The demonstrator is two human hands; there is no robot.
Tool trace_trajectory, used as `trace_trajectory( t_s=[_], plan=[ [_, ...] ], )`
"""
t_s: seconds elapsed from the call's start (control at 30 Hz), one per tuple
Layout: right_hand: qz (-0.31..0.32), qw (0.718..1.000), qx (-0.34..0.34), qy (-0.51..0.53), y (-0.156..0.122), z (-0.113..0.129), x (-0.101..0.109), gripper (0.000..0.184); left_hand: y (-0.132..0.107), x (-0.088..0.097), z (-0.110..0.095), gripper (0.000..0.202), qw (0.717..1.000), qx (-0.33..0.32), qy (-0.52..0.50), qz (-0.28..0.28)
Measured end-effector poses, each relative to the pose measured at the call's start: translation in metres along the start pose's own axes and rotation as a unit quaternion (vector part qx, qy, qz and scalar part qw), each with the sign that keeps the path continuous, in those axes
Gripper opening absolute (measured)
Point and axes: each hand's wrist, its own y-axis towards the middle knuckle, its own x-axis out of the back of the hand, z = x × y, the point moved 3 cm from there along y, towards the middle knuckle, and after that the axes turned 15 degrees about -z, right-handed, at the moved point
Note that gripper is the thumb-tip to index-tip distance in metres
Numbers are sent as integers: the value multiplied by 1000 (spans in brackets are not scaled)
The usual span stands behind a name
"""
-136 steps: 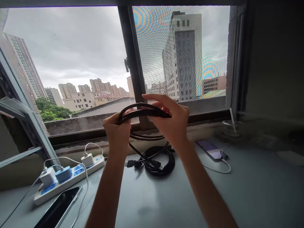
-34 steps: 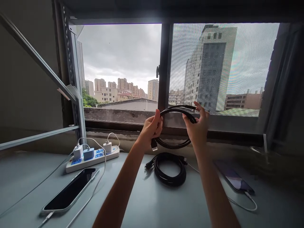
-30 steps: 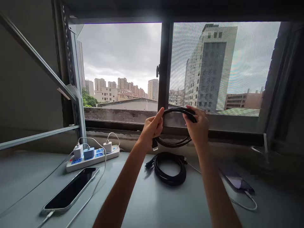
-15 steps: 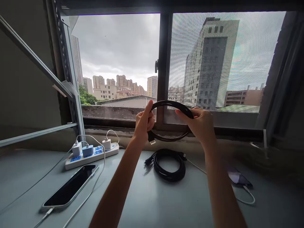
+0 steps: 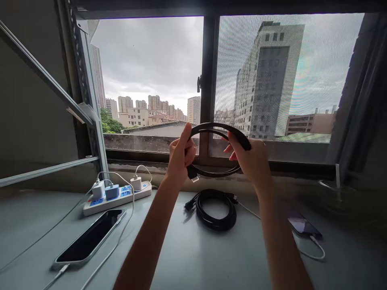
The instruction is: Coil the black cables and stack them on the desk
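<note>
Both my hands hold up a black cable wound into a coil [image 5: 215,128] in front of the window. My left hand [image 5: 179,156] grips the coil's left side, with the cable's plug end sticking out just below its fingers. My right hand [image 5: 250,158] is closed on the coil's right side. Below them a second coiled black cable [image 5: 215,209] lies on the grey table [image 5: 193,257].
A white power strip [image 5: 116,194] with chargers sits at the back left. One phone [image 5: 90,238] lies plugged in at the front left, another phone [image 5: 304,227] at the right. The window frame [image 5: 208,80] and sill stand right behind the hands.
The free cable that hung down to the table has been wound up into the held coil. In the last half second my hands lifted the coil slightly and tilted it.
</note>
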Motion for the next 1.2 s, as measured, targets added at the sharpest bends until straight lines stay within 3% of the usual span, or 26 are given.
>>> trace_trajectory(
  t_s=[0.2, 0.33, 0.5, 0.6, 0.83, 0.97, 1.03, 1.1, 1.2],
  plan=[
    [65, 990, -89, 90, -5, 17, 10, 44, -3, -4, -4, 62, 999, 22, -34, 17],
    [137, 965, -141, 175, -13, 35, 15, 43, -7, -7, -11, 62, 995, 24, -72, 63],
    [261, 923, -154, 236, -21, 45, 18, 43, -9, -8, -11, 64, 992, 60, -87, 69],
    [286, 913, -149, 251, -21, 42, 21, 47, -8, -11, -4, 65, 992, 78, -75, 71],
    [266, 910, -215, 233, -5, 15, 16, 62, -5, -17, 31, 61, 985, 69, 68, 145],
    [152, 967, -170, 117, 2, -5, 14, 54, 3, -10, 62, 57, 977, 132, 128, 112],
    [110, 987, -111, 43, 5, -17, 14, 64, 8, -4, 76, 56, 972, 155, 153, 88],
    [118, 991, -59, -22, 7, -32, 12, 72, 12, 2, 86, 54, 964, 175, 181, 88],
    [220, 972, -44, -76, 7, -61, 3, 56, 15, 9, 98, 50, 945, 193, 237, 114]
  ],
)
